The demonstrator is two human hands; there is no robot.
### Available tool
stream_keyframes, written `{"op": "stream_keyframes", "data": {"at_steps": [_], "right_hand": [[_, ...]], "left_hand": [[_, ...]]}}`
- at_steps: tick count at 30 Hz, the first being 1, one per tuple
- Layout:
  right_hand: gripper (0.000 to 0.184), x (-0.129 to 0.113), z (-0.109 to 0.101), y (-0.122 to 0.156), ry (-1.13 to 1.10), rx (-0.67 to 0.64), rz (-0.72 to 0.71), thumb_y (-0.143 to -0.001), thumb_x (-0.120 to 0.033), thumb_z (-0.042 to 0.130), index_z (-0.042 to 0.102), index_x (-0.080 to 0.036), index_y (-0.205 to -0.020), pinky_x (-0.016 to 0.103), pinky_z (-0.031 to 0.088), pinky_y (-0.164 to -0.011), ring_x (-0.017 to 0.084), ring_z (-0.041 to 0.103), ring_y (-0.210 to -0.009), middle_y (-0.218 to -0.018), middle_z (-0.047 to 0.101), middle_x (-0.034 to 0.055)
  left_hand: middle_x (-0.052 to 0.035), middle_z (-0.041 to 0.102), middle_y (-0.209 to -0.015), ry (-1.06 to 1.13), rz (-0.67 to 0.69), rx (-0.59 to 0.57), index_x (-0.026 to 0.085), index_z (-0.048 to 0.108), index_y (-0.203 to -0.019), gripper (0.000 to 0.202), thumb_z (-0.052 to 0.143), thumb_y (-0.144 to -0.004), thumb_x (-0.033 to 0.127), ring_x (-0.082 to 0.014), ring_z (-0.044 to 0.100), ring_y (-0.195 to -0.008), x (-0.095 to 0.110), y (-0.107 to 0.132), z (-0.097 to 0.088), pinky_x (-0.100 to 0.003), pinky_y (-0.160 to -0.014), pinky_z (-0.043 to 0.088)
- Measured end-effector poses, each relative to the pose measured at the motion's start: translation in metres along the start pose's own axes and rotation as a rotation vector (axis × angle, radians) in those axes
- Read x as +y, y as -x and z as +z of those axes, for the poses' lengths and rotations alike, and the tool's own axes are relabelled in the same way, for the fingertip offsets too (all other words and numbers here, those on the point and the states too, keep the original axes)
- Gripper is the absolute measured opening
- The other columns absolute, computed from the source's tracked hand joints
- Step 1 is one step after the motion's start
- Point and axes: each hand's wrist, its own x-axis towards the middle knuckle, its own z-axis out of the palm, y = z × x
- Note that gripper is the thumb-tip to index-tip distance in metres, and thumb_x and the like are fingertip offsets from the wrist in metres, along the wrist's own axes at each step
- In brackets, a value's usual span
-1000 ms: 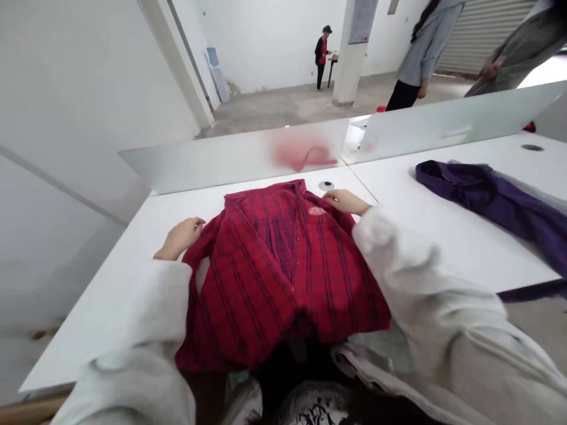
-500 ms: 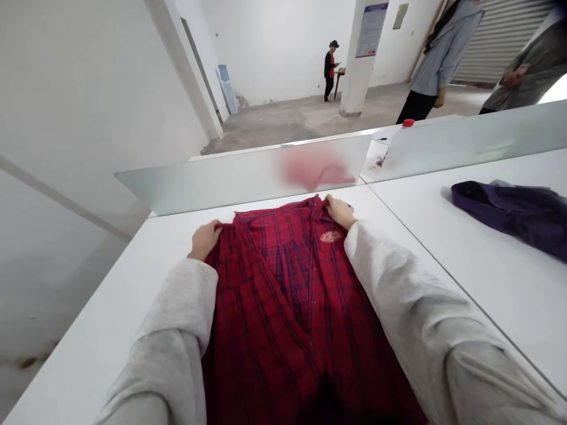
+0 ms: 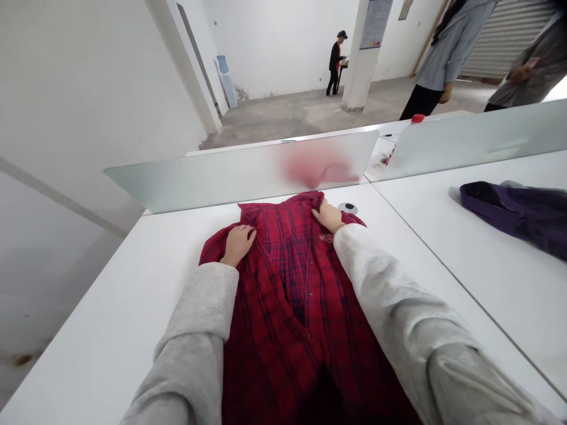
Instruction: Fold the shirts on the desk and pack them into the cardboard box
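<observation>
Indoors: white walls, bare grey flr. Upper L-ctr: water dispenser w/ blue bottle on top. Upper R-ctr: white pillar w/ poster. Upper R: ribbed shutter, bright light at frame edge. Mid-frame: frosted dividers along white desktop.

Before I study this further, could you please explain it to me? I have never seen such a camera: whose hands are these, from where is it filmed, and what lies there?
There is no machine: these are a person's own bare hands, filmed by a camera worn on the head, looking forward and down. On the white table lies a red plaid shirt. The left hand touches its front; the right hand is by its neck. Whether the fingers pinch the cloth is hard to tell. Farther right lies a purple garment.
</observation>
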Motion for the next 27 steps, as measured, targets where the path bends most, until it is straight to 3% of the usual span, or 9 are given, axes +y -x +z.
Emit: {"op": "stream_keyframes", "data": {"at_steps": [2, 4, 7, 9, 13, 17, 21, 24, 27], "right_hand": [[0.043, 0.002, -0.001, -0.008, -0.030, -0.019, 0.021, -0.089, -0.035, 0.046, 0.045, -0.004, -0.118, 0.038, 0.042, -0.087, 0.031, 0.057, -0.105, -0.110, 0.059, 0.0242], [0.038, 0.006, -0.005, -0.018, -0.059, -0.015, 0.029, -0.088, -0.030, 0.046, 0.048, -0.005, -0.116, 0.036, 0.042, -0.088, 0.029, 0.057, -0.106, -0.110, 0.060, 0.0229], [0.044, 0.013, -0.010, -0.033, -0.119, 0.040, 0.062, -0.089, -0.033, 0.043, 0.044, -0.004, -0.122, 0.034, 0.041, -0.091, 0.028, 0.054, -0.112, -0.119, 0.056, 0.0240], [0.046, 0.016, -0.010, -0.041, -0.158, 0.054, 0.073, -0.088, -0.037, 0.045, 0.047, -0.003, -0.120, 0.034, 0.041, -0.092, 0.028, 0.054, -0.112, -0.118, 0.057, 0.0244], [0.038, 0.021, -0.007, -0.050, -0.251, 0.058, 0.052, -0.089, -0.026, 0.040, 0.051, -0.007, -0.119, 0.031, 0.042, -0.091, 0.023, 0.058, -0.105, -0.113, 0.062, 0.0188], [0.052, 0.028, -0.013, -0.051, -0.366, 0.056, -0.034, -0.090, -0.023, 0.035, 0.030, -0.011, -0.140, 0.025, 0.046, -0.085, 0.014, 0.061, -0.096, -0.120, 0.060, 0.0114], [0.041, 0.029, -0.034, -0.049, -0.457, 0.119, -0.245, -0.088, -0.021, 0.039, 0.052, -0.015, -0.126, 0.029, 0.041, -0.095, 0.016, 0.057, -0.106, -0.123, 0.060, 0.0074], [0.035, 0.009, -0.055, -0.048, -0.469, 0.283, -0.278, -0.088, -0.021, 0.037, 0.065, -0.014, -0.107, 0.033, 0.039, -0.098, 0.019, 0.057, -0.106, -0.112, 0.066, 0.0080], [0.037, -0.032, -0.066, -0.049, -0.474, 0.422, -0.248, -0.090, -0.020, 0.034, 0.065, -0.012, -0.107, 0.034, 0.039, -0.098, 0.021, 0.057, -0.107, -0.113, 0.065, 0.0112]], "left_hand": [[-0.0131, 0.067, -0.107, 0.027, -0.106, 0.016, 0.017, 0.063, -0.101, 0.043, 0.034, -0.090, 0.046, -0.0276, 0.058, -0.107, -0.003, -0.010, -0.003, -0.040, -0.095, 0.040], [-0.0179, 0.065, -0.108, 0.049, -0.231, 0.043, 0.013, 0.057, -0.110, 0.050, 0.035, -0.088, 0.052, -0.0318, 0.060, -0.103, -0.010, -0.024, -0.008, -0.043, -0.087, 0.043], [-0.0273, 0.061, -0.113, 0.088, -0.371, 0.049, 0.005, 0.047, -0.121, 0.068, 0.048, -0.080, 0.058, -0.0384, 0.058, -0.105, -0.018, -0.044, -0.013, -0.046, -0.083, 0.045], [-0.0289, 0.062, -0.108, 0.125, -0.413, 0.048, 0.002, 0.046, -0.122, 0.066, 0.052, -0.079, 0.051, -0.0399, 0.059, -0.104, -0.022, -0.052, -0.013, -0.048, -0.082, 0.045], [-0.0164, 0.063, -0.117, 0.232, -0.331, 0.115, 0.012, 0.044, -0.131, 0.048, 0.040, -0.085, 0.026, -0.0283, 0.058, -0.111, -0.030, -0.057, -0.014, -0.042, -0.094, 0.042], [-0.0085, 0.065, -0.117, 0.350, -0.238, 0.093, 0.015, 0.060, -0.114, 0.037, 0.041, -0.082, 0.022, -0.0194, 0.060, -0.106, -0.046, -0.061, -0.017, -0.030, -0.093, 0.044], [-0.0075, 0.070, -0.097, 0.412, -0.210, 0.116, 0.014, 0.064, -0.095, 0.025, 0.054, -0.076, 0.026, -0.0181, 0.063, -0.090, -0.054, -0.060, -0.031, -0.027, -0.083, 0.047], [-0.0073, 0.067, -0.098, 0.420, -0.234, 0.268, 0.016, 0.060, -0.098, 0.025, 0.052, -0.079, 0.030, -0.0176, 0.061, -0.089, -0.047, -0.064, -0.048, -0.028, -0.083, 0.045], [-0.0076, 0.065, -0.097, 0.469, -0.231, 0.335, 0.016, 0.050, -0.112, 0.031, 0.044, -0.085, 0.031, -0.0154, 0.060, -0.084, -0.028, -0.080, -0.056, -0.027, -0.077, 0.046]]}}
